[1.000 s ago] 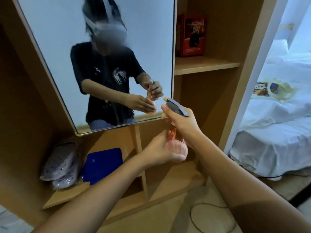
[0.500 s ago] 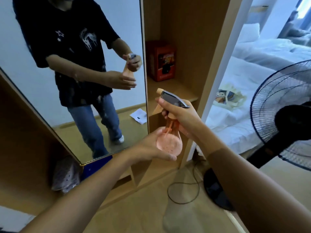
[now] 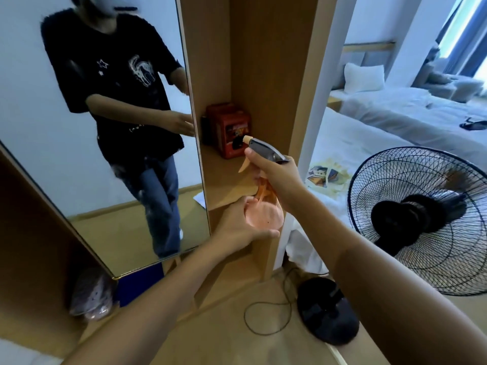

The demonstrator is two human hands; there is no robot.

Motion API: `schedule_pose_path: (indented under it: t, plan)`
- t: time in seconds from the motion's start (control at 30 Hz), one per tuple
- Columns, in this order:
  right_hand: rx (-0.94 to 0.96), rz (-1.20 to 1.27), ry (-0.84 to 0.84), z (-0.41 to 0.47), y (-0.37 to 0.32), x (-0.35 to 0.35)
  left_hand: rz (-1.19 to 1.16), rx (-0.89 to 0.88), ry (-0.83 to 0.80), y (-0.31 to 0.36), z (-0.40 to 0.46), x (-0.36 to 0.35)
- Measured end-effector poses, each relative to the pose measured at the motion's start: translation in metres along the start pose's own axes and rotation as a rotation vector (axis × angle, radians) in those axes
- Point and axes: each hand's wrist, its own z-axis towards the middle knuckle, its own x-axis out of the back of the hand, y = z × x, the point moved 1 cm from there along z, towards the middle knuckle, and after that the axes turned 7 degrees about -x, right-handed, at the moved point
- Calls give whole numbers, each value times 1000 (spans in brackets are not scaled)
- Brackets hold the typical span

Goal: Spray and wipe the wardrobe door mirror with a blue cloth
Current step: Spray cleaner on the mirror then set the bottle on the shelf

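The wardrobe (image 3: 271, 75), plain pale wood-grain board, stood open, and its door mirror (image 3: 87, 154) hung tilted to the left, a smooth framed pane with faint smears low down. To the right a black pedestal fan (image 3: 419, 219) with a wire cage stood on the floor, its cable looped beside the base. On the inner shelf (image 3: 226, 177) sat a red carton (image 3: 232, 133). Low down, behind the mirror's bottom corner, a flat dark-blue patch was probably the blue cloth (image 3: 139, 283), though the view there was too cramped to be sure.

The step in hand looked like readying the spray: the translucent orange, round-bellied spray bottle (image 3: 263, 214) was held upright in front of the shelf, beside the mirror, its nozzle pointing left. The right hand (image 3: 274, 172) was wrapped around the neck under the grey trigger head, a closed grip on the bottle. The left hand (image 3: 242, 225) cupped the belly from below, fingers curled to it. Next, the nozzle would need swinging toward the glass before squeezing the trigger.
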Motion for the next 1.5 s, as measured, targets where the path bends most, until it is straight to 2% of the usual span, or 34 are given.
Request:
schedule_pose_path:
  t: [0.23,0.37,0.5,0.6,0.7,0.83,1.07,1.2,1.3,1.5]
  plan:
    - [-55,-234,-87,40,11,18,-66,76,84,-9,40,-11]
    - [-18,-401,-51,73,35,24,-65,87,117,-26,73,-17]
    - [-11,-403,-69,108,46,22,-168,146,85,-47,105,-16]
    - [9,-386,-113,133,49,24,-165,111,41,-58,124,-9]
    - [32,-377,-145,159,53,27,-258,174,-6,-78,143,-3]
    - [67,-369,-177,191,60,30,-339,194,11,-96,172,-4]
    - [-11,-367,-282,258,78,34,-372,320,108,-126,229,-12]
    - [-130,-397,-384,295,96,27,-293,369,171,-152,257,-16]
    - [-203,-398,-431,317,112,17,-393,414,235,-171,268,-17]
    - [-188,-326,-520,339,136,-1,-499,412,388,-197,280,-18]
